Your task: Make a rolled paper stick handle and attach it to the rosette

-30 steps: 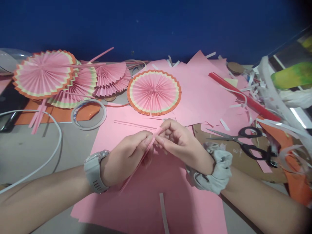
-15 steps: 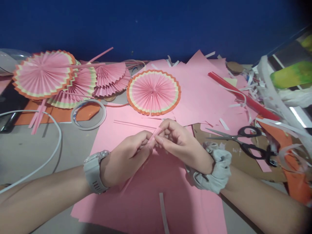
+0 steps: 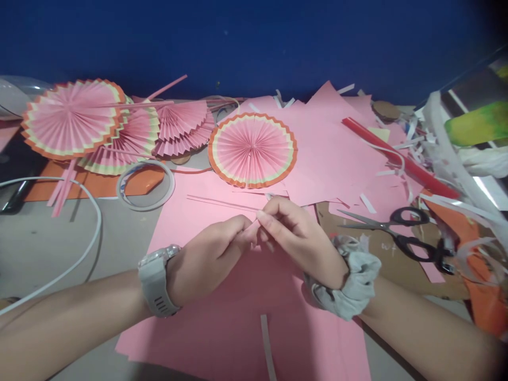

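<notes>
My left hand (image 3: 208,256) and my right hand (image 3: 293,235) meet over a large pink paper sheet (image 3: 238,317) at the table's middle. Both pinch a narrow folded pink paper strip (image 3: 253,228) between fingertips; most of the strip is hidden inside the fingers. A grey watch (image 3: 155,280) sits on my left wrist and a grey scrunchie (image 3: 351,278) on my right. A finished round pink pleated fan (image 3: 252,150) with orange and cream rim lies just beyond the hands.
Several more pleated fans (image 3: 71,117) are stacked at the far left. A tape ring (image 3: 145,185) and a white cable (image 3: 85,238) lie left. Black-handled scissors (image 3: 400,233) rest on cardboard at right, near a red tube (image 3: 397,159) and paper scraps (image 3: 448,159).
The long end of the pink strip that hung below my left hand has been drawn up into the fingers. Both hands closed tighter together and shifted slightly right.
</notes>
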Demonstrator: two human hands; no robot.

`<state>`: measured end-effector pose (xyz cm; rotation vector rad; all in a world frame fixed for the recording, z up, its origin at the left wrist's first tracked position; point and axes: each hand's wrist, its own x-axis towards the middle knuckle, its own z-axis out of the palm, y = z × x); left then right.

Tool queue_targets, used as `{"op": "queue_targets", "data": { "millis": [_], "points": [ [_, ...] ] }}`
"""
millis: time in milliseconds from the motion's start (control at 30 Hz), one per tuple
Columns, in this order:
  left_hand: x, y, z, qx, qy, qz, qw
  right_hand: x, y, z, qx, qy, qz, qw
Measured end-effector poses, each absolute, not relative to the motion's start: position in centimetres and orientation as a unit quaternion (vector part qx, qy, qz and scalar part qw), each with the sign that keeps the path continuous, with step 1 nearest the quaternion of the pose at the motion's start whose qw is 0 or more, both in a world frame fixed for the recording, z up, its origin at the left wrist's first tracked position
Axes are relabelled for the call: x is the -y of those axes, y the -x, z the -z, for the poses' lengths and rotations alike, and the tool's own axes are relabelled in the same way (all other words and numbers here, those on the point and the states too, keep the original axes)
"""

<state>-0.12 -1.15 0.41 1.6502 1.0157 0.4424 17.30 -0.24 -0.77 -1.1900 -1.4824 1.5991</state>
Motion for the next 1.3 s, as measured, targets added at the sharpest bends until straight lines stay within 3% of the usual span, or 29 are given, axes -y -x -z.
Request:
{"op": "queue_targets", "data": {
  "millis": [333,500,767,1000,1300],
  "points": [
    [1.17,0.08,0.03,-0.414,-0.73,-0.162,0.519,0.6,-17.09,0.64,0.616,0.507,-0.523,0.301],
    [1.13,0.03,-0.42,-0.407,-0.67,-0.187,0.593,0.49,-17.27,0.52,0.628,0.442,-0.554,0.321],
    [1.45,0.03,-0.56,-0.379,-0.616,-0.183,0.666,0.58,-17.69,0.63,0.663,0.414,-0.566,0.262],
    [1.45,-0.12,-0.68,-0.388,-0.641,-0.177,0.639,0.38,-17.71,0.6,0.655,0.418,-0.568,0.271],
    [1.26,-0.2,-0.69,-0.391,-0.653,-0.165,0.628,0.35,-17.46,-0.01,0.536,0.434,-0.632,0.353]
  ]
}}
